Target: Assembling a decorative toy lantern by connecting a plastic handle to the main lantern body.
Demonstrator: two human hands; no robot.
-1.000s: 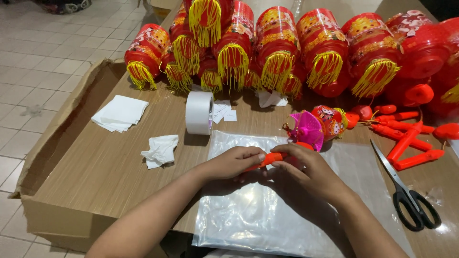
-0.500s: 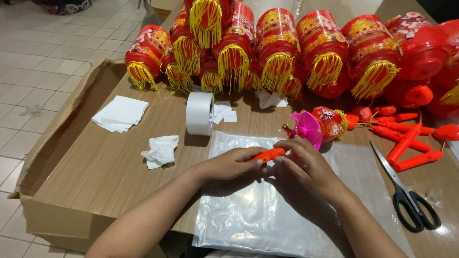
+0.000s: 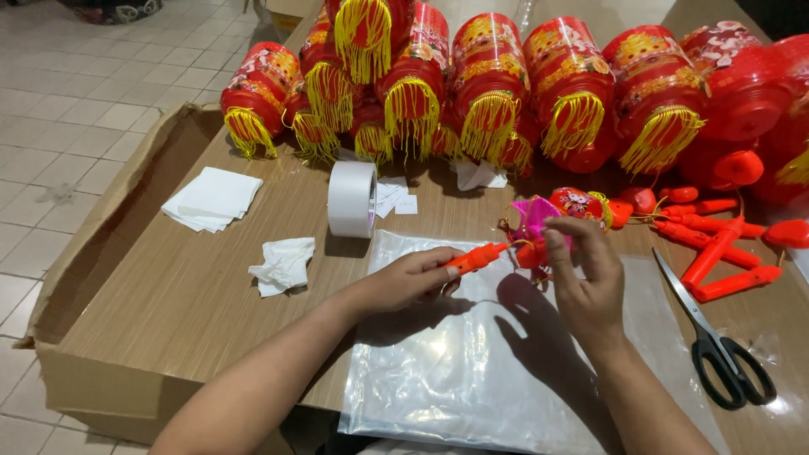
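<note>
Both forearms bare, entering from the bottom edge and angling up toward the middle. Left hand [image 3: 409, 282] lies low, palm down, fingers curled closed in a pinch, thumb side toward the right hand. Right hand [image 3: 586, 282] is raised higher, wrist bent, back of the hand to the camera (fingertips bunched together at the top). Hands near, not touching.

A single head-worn camera looks steeply down and forward over the cardboard worktop [image 3: 168, 312], close enough that both forearms enter from the bottom edge. The row of red lanterns [image 3: 489, 76] fills the far top edge, and tiled floor [image 3: 76, 109] shows at left.
</note>
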